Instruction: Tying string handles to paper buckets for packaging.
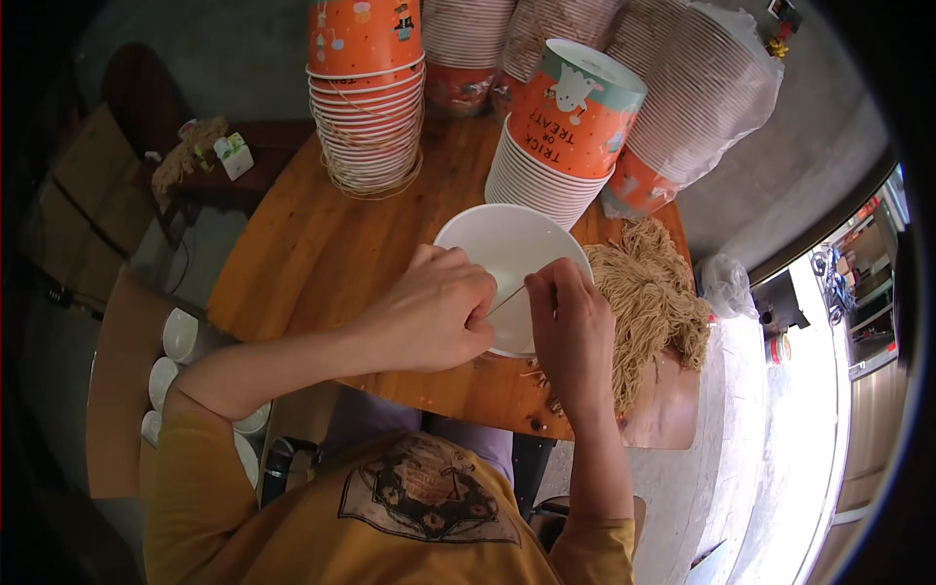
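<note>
Over a round white paper bucket's (522, 229) open mouth, the left hand (444, 302) and right hand (575, 336) clamp their fingertips on a thin tan cord (507, 298), its ends hard to make out.

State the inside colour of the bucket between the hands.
The bucket is white inside, best seen in the head view.

A person wears a mustard-yellow T-shirt (302, 526) with 2 loose short sleeves (200, 473). Across its front is 1 large, angular print (434, 487) — black, brown and tan, edged in black, its finer details too small to make out. Below are pale purple trousers (370, 413) — the left hand (429, 304) and right hand (570, 327) are bare.
</note>
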`<action>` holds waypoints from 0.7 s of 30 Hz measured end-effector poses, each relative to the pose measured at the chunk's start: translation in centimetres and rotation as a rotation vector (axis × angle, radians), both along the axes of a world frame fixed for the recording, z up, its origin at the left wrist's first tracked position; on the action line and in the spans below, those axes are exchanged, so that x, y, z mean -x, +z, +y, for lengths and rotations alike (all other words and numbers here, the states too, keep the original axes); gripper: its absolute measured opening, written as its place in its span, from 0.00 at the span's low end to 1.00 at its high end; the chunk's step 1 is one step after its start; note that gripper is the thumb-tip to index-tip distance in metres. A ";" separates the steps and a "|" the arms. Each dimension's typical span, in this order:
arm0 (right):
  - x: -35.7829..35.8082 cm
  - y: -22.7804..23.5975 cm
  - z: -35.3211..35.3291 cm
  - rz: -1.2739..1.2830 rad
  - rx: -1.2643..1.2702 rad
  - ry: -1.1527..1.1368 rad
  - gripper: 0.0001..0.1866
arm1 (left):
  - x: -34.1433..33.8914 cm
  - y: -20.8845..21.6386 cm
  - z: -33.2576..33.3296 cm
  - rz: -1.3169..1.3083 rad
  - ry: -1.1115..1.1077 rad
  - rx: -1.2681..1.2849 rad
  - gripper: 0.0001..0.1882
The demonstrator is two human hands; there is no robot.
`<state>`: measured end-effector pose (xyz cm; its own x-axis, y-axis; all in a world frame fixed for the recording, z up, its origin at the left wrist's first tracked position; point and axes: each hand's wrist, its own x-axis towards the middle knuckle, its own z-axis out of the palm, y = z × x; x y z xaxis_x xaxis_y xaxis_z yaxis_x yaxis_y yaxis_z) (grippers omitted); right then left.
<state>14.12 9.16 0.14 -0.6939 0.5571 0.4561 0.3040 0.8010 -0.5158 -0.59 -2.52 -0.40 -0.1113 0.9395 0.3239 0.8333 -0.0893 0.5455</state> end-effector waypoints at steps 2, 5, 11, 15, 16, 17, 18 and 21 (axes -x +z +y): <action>0.4 -0.1 0.2 -0.017 -0.017 -0.005 0.08 | 0.2 0.0 -0.1 -0.002 -0.072 -0.014 0.07; 0.8 -0.4 0.1 -0.040 -0.043 0.013 0.08 | 0.9 0.1 -0.3 0.027 -0.242 -0.077 0.08; 1.1 -0.5 0.6 -0.045 -0.028 0.057 0.08 | 0.7 0.3 -1.6 -0.048 -0.294 -0.131 0.10; 1.2 -0.2 0.3 -0.065 -0.004 0.076 0.07 | 0.8 0.2 -1.5 0.221 -0.409 -0.201 0.12; 1.2 -0.3 0.3 -0.066 -0.006 0.072 0.07 | 0.9 0.2 -1.5 0.249 -0.413 -0.176 0.13; 1.2 -0.4 0.5 -0.062 -0.014 0.077 0.07 | 0.9 0.2 -1.5 0.277 -0.416 -0.152 0.14; 1.1 -0.5 0.5 -0.058 -0.024 0.080 0.07 | 1.0 0.4 -1.5 0.278 -0.422 -0.157 0.14; 1.1 -0.4 0.5 -0.122 -0.042 0.045 0.08 | 1.2 0.8 -1.4 0.309 -0.474 -0.123 0.14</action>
